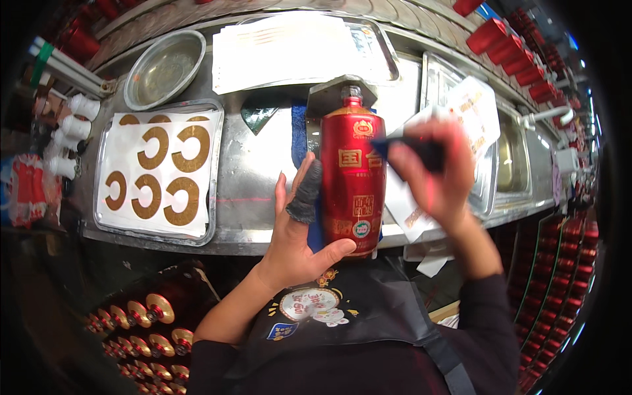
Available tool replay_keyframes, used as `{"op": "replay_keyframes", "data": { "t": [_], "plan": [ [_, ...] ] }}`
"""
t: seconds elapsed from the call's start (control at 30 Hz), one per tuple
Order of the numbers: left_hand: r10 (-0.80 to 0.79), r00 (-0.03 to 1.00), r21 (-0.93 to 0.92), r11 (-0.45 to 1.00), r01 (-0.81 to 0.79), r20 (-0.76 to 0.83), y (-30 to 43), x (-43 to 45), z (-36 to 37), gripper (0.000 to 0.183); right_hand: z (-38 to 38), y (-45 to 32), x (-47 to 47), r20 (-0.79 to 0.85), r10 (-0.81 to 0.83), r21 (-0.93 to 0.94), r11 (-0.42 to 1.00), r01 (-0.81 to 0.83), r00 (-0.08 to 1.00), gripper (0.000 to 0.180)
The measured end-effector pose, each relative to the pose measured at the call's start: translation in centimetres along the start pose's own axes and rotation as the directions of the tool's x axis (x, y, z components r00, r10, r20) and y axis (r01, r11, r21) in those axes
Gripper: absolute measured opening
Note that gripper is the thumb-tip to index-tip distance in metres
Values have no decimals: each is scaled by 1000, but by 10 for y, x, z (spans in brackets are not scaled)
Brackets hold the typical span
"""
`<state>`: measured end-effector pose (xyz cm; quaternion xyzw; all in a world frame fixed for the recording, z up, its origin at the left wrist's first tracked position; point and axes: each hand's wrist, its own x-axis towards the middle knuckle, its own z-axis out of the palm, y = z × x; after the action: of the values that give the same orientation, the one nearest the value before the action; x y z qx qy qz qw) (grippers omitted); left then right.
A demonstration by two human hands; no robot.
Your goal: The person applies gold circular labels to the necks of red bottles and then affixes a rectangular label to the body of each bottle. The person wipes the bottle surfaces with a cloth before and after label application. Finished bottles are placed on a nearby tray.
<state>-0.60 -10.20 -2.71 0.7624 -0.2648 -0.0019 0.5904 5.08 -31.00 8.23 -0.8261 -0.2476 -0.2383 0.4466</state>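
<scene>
A red bottle (353,182) with gold lettering lies in front of me on a blue cloth (299,129), its neck pointing away. My left hand (301,232), with a dark covering on one finger, rests against the bottle's left side, thumb across its lower end. My right hand (439,168) is blurred and holds a dark tool (417,152) whose bluish tip is at the bottle's right side; its exact kind cannot be told. Sheets with gold designs (474,116) lie partly behind my right hand.
At left a metal tray (215,173) holds a sheet of gold C-shaped decals (188,201), with a metal bowl (165,69) behind it. White sheets (291,54) lie at the back. Red bottles with gold shoulders (159,308) stand lower left; a sink (511,163) is at right.
</scene>
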Motion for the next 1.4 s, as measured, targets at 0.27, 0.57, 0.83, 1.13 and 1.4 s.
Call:
{"op": "replay_keyframes", "data": {
  "t": [0.27, 0.57, 0.83, 1.13, 1.4],
  "plan": [
    [-68, 996, 52, 996, 71, -59, 6, 34, 0, 68, -4, 45, -55, -296, 356, 38, 932, -362, 886, 24],
    [-190, 975, -192, 967, 165, -116, 4, 28, 11, 72, -1, 25, -5, 67, 29, -60, 998, -25, 997, 26],
    [-177, 983, -240, 957, 160, -51, -11, 21, 7, 56, -6, 44, -23, 253, -163, 22, 986, 163, 954, 27],
    [-196, 976, -394, 908, 145, -91, -17, -9, -3, 50, -2, -8, -68, 339, -597, 108, 792, 601, 727, 19],
    [-107, 984, -268, 961, 65, -142, -18, -17, 5, 48, -9, -4, -77, 382, -431, -44, 875, 482, 817, 17]
  ]
}}
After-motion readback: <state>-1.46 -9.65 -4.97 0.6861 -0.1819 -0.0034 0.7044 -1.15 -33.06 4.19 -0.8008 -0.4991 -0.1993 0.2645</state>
